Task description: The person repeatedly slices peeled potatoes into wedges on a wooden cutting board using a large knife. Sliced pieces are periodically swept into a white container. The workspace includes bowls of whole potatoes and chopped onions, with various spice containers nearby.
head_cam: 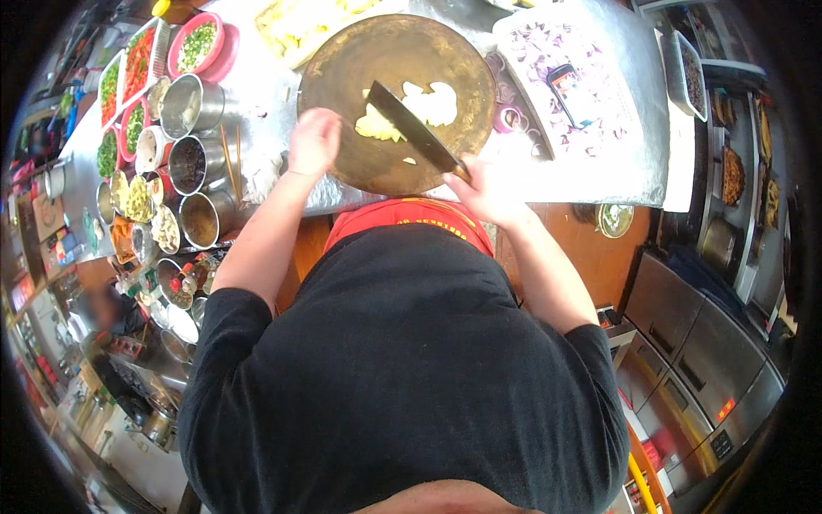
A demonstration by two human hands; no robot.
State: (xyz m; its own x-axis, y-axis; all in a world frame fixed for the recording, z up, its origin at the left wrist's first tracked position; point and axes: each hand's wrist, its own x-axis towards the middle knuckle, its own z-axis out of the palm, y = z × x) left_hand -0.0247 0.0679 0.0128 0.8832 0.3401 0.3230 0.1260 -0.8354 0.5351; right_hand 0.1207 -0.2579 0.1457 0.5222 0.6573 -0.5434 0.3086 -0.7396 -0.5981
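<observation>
My right hand (483,187) grips the wooden handle of a cleaver (411,125). Its dark blade slants across a round wooden chopping block (398,58). Pale yellow cut pieces (379,123), perhaps potato, lie along the blade's left side, and a whiter sliced pile (437,104) sits to its right. One small scrap rests nearer me on the block. At the block's left edge is my left hand (314,141), fingers curled and overexposed; whether anything is in them cannot be made out.
Right of the block, a tray of chopped red onion (600,70) has a phone (568,95) lying on it. Onion rings (512,119) lie between tray and block. Metal pots (192,106), a bowl of chopped greens (198,46) and chopsticks (230,164) stand left. Another person (106,305) is farther left.
</observation>
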